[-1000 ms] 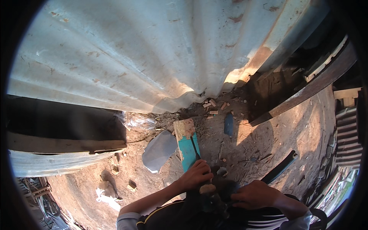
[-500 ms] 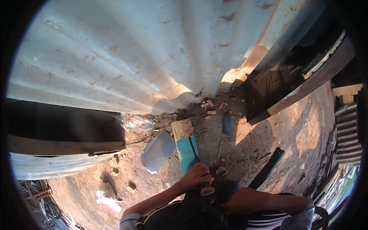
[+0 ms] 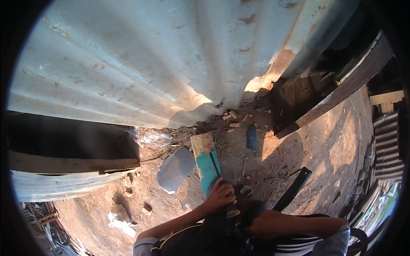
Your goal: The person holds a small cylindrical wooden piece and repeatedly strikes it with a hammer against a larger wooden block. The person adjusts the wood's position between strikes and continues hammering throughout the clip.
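Observation:
My left hand [image 3: 220, 196] is closed around a thin wooden stick [image 3: 215, 164]. The stick's far end rests on a teal-painted board [image 3: 206, 170] lying on the dirt, and its pale butt end shows just below my fingers. My right hand [image 3: 267, 222], low in the shadow beside my knees, grips a long dark blade [image 3: 292, 190]. The blade slants up and to the right, away from the stick. A small pale chip [image 3: 246, 190] lies just right of my left hand.
A big corrugated metal sheet [image 3: 171, 64] leans across the top. A grey flat shard [image 3: 175, 168] lies left of the board, with a crumpled plastic bag [image 3: 149, 136] behind it. A blue scrap [image 3: 252, 137], wood chips and a dark wooden beam [image 3: 341, 91] are at the right.
My right hand has drawn in toward my body and swung the blade from low on the right to a steeper slant. My left hand has stayed on the stick.

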A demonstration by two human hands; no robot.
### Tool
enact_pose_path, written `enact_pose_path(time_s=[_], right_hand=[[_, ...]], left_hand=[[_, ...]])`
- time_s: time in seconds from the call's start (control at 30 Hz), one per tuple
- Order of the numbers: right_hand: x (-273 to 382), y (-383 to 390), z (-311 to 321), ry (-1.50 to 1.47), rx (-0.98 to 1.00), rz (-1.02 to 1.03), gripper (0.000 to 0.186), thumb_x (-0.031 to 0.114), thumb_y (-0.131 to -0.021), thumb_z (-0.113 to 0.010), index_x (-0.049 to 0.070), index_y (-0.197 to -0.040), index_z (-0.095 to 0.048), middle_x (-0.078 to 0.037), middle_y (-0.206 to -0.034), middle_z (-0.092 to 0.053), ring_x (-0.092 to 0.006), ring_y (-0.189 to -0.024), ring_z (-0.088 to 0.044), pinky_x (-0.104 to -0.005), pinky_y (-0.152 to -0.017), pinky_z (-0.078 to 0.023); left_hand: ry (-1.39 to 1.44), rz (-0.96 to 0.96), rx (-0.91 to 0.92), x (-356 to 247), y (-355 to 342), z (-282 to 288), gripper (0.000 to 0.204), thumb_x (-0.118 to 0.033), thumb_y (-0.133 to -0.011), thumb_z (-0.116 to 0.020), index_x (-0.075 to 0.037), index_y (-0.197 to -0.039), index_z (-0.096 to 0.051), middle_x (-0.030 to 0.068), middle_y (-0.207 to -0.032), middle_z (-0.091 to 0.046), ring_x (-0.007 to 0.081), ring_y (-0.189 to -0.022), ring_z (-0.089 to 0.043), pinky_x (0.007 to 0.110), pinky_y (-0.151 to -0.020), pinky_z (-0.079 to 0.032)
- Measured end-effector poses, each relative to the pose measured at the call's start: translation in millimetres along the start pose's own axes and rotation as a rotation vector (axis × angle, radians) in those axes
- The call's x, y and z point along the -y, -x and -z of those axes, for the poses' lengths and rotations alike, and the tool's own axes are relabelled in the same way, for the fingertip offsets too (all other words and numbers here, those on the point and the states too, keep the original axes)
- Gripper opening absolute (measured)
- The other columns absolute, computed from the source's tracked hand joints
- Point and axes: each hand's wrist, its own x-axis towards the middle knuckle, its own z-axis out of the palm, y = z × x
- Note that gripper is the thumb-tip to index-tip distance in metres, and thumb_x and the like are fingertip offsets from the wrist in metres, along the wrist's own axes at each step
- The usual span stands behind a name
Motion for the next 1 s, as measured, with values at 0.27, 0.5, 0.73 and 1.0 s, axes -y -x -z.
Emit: enact_pose_path(time_s=[0.27,0.5,0.73,1.0], right_hand=[[-2,-1,-1,-0.026,-0.086,-0.057,0.02,0.022,-0.082,-0.057,0.011,-0.097,-0.064,-0.016,-0.083,-0.068,-0.0348,-0.079,-0.068,-0.0449,-0.068,-0.055],[-5,-2,-1,-0.045,-0.095,-0.051,0.02,0.023,-0.083,-0.056,0.011,-0.097,-0.064,-0.016,-0.082,-0.068,-0.0351,-0.079,-0.068,-0.0451,-0.067,-0.055],[-7,-1,-2,-0.05,-0.119,-0.06,0.019,0.023,-0.083,-0.057,0.01,-0.092,-0.066,-0.016,-0.081,-0.068,-0.0354,-0.078,-0.068,-0.0448,-0.068,-0.055],[-6,0,5,-0.027,-0.151,-0.076,0.02,0.025,-0.084,-0.057,0.008,-0.093,-0.064,-0.017,-0.08,-0.068,-0.0353,-0.076,-0.068,-0.0453,-0.064,-0.055]], left_hand=[[0.087,-0.079,-0.069,7,3,7,0.012,-0.014,-0.076,-0.066,-0.012,-0.086,-0.06,0.0069,-0.093,-0.05,0.0262,-0.101,-0.053,0.058,-0.104,-0.03],[0.089,-0.103,-0.088,8,0,12,0.014,-0.014,-0.071,-0.064,-0.012,-0.085,-0.061,0.0077,-0.092,-0.049,0.0271,-0.098,-0.053,0.053,-0.103,-0.035],[0.089,-0.101,-0.07,8,-3,16,0.013,-0.014,-0.07,-0.064,-0.011,-0.082,-0.061,0.008,-0.09,-0.048,0.0272,-0.095,-0.052,0.052,-0.101,-0.037],[0.114,-0.12,-0.043,10,-6,19,0.016,-0.016,-0.068,-0.066,-0.01,-0.081,-0.06,0.0084,-0.089,-0.048,0.0275,-0.094,-0.052,0.051,-0.099,-0.038]])
